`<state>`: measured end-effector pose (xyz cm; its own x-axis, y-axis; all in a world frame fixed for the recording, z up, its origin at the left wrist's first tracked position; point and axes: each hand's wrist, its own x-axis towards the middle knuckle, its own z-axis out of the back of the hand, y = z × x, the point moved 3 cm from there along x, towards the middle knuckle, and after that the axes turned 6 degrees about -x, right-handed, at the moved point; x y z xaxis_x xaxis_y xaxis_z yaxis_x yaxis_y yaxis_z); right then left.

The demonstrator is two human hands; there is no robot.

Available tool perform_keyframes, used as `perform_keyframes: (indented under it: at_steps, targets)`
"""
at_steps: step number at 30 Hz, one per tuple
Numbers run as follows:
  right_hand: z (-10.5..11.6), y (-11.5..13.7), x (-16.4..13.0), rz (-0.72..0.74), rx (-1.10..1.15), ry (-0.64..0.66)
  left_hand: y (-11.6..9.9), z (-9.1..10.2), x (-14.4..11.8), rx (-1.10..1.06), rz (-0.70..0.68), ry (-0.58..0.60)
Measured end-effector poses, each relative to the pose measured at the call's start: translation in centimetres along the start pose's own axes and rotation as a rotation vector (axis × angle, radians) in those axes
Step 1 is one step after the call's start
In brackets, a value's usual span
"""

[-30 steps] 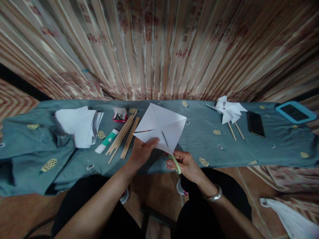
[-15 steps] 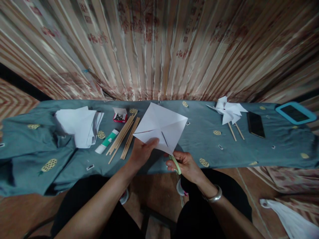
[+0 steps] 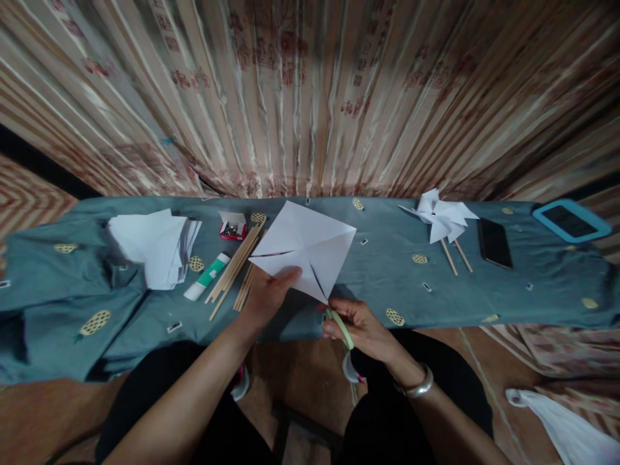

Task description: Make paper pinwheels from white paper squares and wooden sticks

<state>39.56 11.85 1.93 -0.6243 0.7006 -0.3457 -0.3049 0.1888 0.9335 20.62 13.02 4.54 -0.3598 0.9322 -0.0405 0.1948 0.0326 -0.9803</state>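
A square sheet of white paper (image 3: 317, 239) is pinched at its near left side by my left hand (image 3: 271, 290), thumb on top. One slit runs in from its left corner and another from its near corner toward the centre. My right hand (image 3: 361, 328) is closed round the pale green handle of a pair of scissors (image 3: 341, 328), whose blades lie at the paper's near corner. Left of the paper are several wooden sticks (image 3: 237, 261), a glue stick (image 3: 207, 276) and a small red box (image 3: 233, 227) of shiny metal bits.
A stack of white paper (image 3: 150, 248) lies at the left of the cloth-covered table (image 3: 387, 278). To the right are white paper pinwheels (image 3: 443, 216) on sticks, a black phone (image 3: 495, 243) and a blue-framed tablet (image 3: 571, 220). A pleated curtain (image 3: 310, 97) hangs behind.
Both slits gape wider, and the near one now reaches the paper's near corner. The paper and my left hand have shifted slightly left; the scissors have drawn a little toward me.
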Motion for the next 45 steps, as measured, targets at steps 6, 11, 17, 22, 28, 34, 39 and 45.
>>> perform_keyframes:
  at_steps: [6, 11, 17, 22, 28, 34, 39, 45]
  targets:
    - [2.3, 0.3, -1.9, 0.0, -0.108, 0.111, 0.0, 1.2, 1.0, -0.152, 0.012, -0.069]
    - [6.6, -0.2, -3.1, -0.053, -0.05, -0.139, -0.1, 1.9, 1.0, -0.117, 0.061, -0.065]
    - [8.7, -0.3, -2.1, 0.125, 0.219, -0.56, 0.0, 1.1, -0.4, 0.015, 0.117, 0.138]
    - [7.9, 0.0, -0.8, 0.119, 0.289, -0.501, 1.3, -0.1, -1.2, 0.149, 0.229, 0.389]
    - [6.7, -0.1, -0.5, -0.006, 0.304, -0.449, 2.0, -0.4, -1.5, 0.102, 0.298, 0.441]
    - [6.5, 0.2, 0.0, 0.063, 0.455, -0.593, 0.9, -1.2, -1.6, -0.319, 0.422, 0.391]
    - [6.3, 0.3, 0.8, 0.143, 0.667, -0.755, 0.4, -2.2, -2.1, -0.627, 0.448, 0.427]
    - [4.3, 0.6, 1.6, 0.155, 0.534, -0.725, 1.3, -3.5, -3.0, -0.594, 0.443, 0.265]
